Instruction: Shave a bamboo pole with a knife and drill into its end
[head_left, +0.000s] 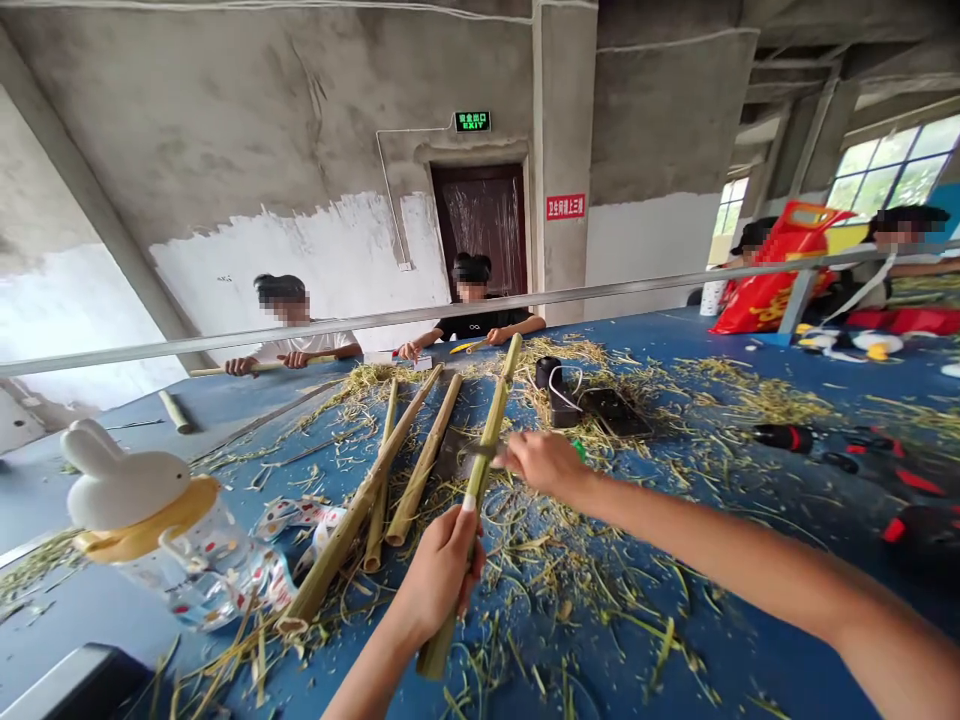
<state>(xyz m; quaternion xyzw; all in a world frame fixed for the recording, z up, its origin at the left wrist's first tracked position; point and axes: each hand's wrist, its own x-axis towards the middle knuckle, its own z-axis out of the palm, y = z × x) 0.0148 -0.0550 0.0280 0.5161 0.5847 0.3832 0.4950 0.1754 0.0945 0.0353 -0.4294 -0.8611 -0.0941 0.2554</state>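
Observation:
My left hand [444, 562] is wrapped round the lower part of a green bamboo pole [491, 430], which slants up and away from me over the table. My right hand [544, 462] is closed on a knife, its handle mostly hidden by the fingers. The dark knife blade [480, 450] lies across the pole, touching it a little above my left hand. Left of the pole lie several bamboo poles: a long one [360, 500], a thinner one [380, 490] and a shorter one [425, 460].
Bamboo shavings [570, 570] litter the blue table [750, 640]. At left stands a rabbit-lidded bottle [135, 490] with a patterned strap. A black power strip [564, 400], a phone [616, 412] and a power drill [855, 450] lie rightward. People sit across, beyond a metal rail [420, 318].

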